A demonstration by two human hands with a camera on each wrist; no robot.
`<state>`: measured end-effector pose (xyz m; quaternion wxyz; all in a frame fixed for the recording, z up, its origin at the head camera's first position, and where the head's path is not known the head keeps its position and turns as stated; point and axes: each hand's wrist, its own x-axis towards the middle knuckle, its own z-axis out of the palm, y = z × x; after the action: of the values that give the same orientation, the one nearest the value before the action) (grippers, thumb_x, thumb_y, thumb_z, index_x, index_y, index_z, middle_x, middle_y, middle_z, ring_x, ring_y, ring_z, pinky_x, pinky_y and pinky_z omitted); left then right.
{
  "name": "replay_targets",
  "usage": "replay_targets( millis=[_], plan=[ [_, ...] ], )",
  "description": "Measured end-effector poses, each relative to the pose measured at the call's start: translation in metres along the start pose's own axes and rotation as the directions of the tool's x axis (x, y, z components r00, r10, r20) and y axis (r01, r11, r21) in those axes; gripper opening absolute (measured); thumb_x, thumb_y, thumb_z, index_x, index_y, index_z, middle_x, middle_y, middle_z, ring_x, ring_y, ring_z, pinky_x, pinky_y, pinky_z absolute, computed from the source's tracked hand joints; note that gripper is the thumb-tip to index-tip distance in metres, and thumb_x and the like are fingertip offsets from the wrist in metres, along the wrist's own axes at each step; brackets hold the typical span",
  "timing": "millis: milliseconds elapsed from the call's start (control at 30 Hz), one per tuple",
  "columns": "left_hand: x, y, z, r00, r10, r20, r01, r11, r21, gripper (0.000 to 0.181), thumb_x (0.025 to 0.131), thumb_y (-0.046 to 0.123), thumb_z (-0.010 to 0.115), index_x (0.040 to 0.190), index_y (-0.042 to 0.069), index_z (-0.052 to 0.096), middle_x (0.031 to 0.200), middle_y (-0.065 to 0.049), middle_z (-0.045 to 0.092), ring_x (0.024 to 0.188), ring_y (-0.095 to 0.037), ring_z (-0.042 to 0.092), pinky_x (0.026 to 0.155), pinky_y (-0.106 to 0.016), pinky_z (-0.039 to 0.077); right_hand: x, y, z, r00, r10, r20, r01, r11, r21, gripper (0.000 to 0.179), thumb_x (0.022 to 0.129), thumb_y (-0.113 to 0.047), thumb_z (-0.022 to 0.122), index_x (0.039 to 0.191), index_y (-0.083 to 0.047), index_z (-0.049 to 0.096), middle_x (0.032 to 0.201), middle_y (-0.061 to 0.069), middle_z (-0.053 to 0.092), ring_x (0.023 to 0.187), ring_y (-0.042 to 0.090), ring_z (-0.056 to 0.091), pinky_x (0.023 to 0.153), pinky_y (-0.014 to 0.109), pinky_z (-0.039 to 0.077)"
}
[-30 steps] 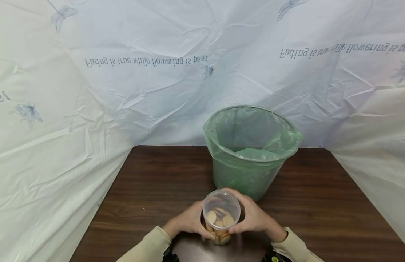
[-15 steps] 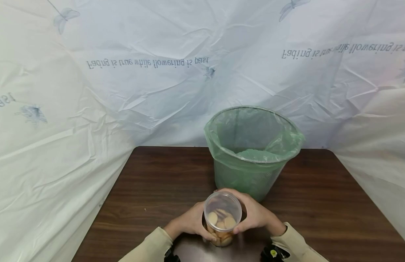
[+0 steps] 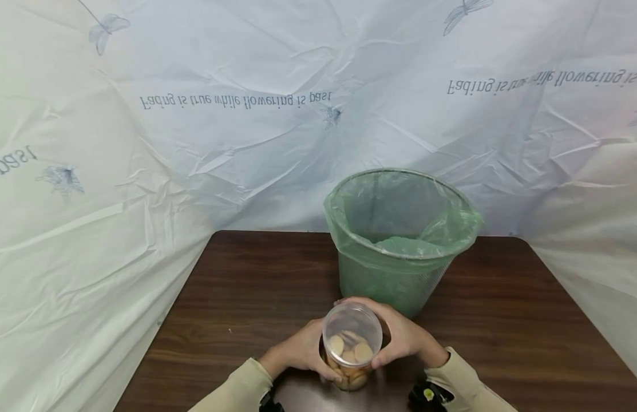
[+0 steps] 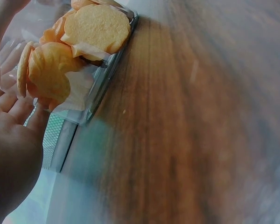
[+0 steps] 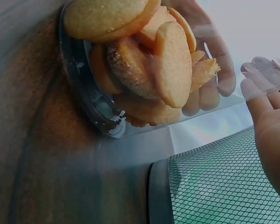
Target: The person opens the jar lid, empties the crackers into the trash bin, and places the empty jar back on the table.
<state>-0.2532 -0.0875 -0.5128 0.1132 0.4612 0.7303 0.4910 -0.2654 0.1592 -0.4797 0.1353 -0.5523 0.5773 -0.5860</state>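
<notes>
A clear plastic jar [image 3: 352,320] of round golden cookies [image 3: 350,350] stands upright near the front of the table, held between both hands. From the left side my left hand [image 3: 304,350] grips it, thumb across its front. My right hand [image 3: 400,335] curls round the right side near the rim, its fingers passing behind. The left wrist view shows cookies [image 4: 95,29] through the clear wall, the left hand [image 4: 18,135] against it. In the right wrist view the cookies [image 5: 172,65] fill the jar's lower part, and the right hand [image 5: 275,121] is at the upper wall.
Just behind the hands stands a mesh wastebasket [image 3: 395,286] lined with a green plastic bag [image 3: 400,252]. The dark wooden table [image 3: 256,274] stretches out on both sides. White printed sheeting [image 3: 236,149] hangs round the back and sides.
The whole head view has shifted slightly, so things appear a little farther right and lower. Both hands keep the same hold on the jar.
</notes>
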Motion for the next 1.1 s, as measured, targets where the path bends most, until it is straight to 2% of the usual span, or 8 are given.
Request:
replay_targets(
  millis=[100,200,600,1000,1100],
  plan=[
    [-0.0007,-0.0084,0.0026,1.000,-0.001,-0.006,0.001,1.000,0.027,0.098,0.060,0.025,0.094,0.142,0.020,0.041,0.133,0.002,0.058,0.120,-0.010,0.056,0.104,-0.029,0.045,0.0009,-0.0003,-0.0013,1.000,-0.008,0.014,0.008,1.000,-0.008,0.095,0.087,-0.033,0.072,0.148,0.014,0.016,0.151,0.032,0.028,0.135,0.039,0.041,0.108,0.048,0.041],
    [-0.0008,-0.0106,0.0034,1.000,0.001,-0.004,-0.001,1.000,0.017,0.098,0.060,0.027,0.094,0.142,0.023,0.040,0.133,0.005,0.057,0.120,-0.010,0.056,0.105,-0.029,0.045,0.0016,-0.0012,-0.0020,1.000,-0.013,0.022,0.014,1.000,-0.025,0.096,0.087,-0.036,0.072,0.148,0.014,0.016,0.151,0.032,0.028,0.136,0.038,0.041,0.108,0.047,0.041],
    [-0.0010,-0.0099,0.0039,1.000,-0.004,-0.001,0.004,1.000,0.014,0.099,0.061,0.027,0.093,0.144,0.024,0.038,0.134,0.005,0.056,0.121,-0.010,0.055,0.105,-0.029,0.044,0.0014,-0.0008,-0.0024,0.999,-0.031,0.014,0.032,0.997,-0.066,0.097,0.086,-0.037,0.073,0.148,0.013,0.018,0.150,0.033,0.030,0.138,0.034,0.040,0.110,0.045,0.040],
    [-0.0006,-0.0078,0.0040,1.000,-0.001,-0.003,0.001,1.000,0.018,0.100,0.061,0.027,0.094,0.144,0.025,0.038,0.134,0.006,0.055,0.122,-0.010,0.054,0.106,-0.030,0.044,0.0017,0.0000,0.0000,0.998,-0.058,0.008,0.058,0.998,-0.029,0.096,0.086,-0.034,0.073,0.147,0.015,0.017,0.150,0.035,0.027,0.138,0.036,0.039,0.109,0.046,0.040],
    [-0.0003,-0.0040,0.0036,1.000,0.000,0.003,0.000,1.000,0.001,0.100,0.061,0.022,0.093,0.144,0.020,0.038,0.135,0.001,0.056,0.122,-0.012,0.055,0.106,-0.030,0.044,0.0017,0.0005,0.0007,0.997,-0.076,0.017,0.076,0.997,-0.009,0.096,0.087,-0.033,0.072,0.147,0.016,0.015,0.150,0.036,0.025,0.138,0.038,0.039,0.109,0.047,0.040]
  ],
)
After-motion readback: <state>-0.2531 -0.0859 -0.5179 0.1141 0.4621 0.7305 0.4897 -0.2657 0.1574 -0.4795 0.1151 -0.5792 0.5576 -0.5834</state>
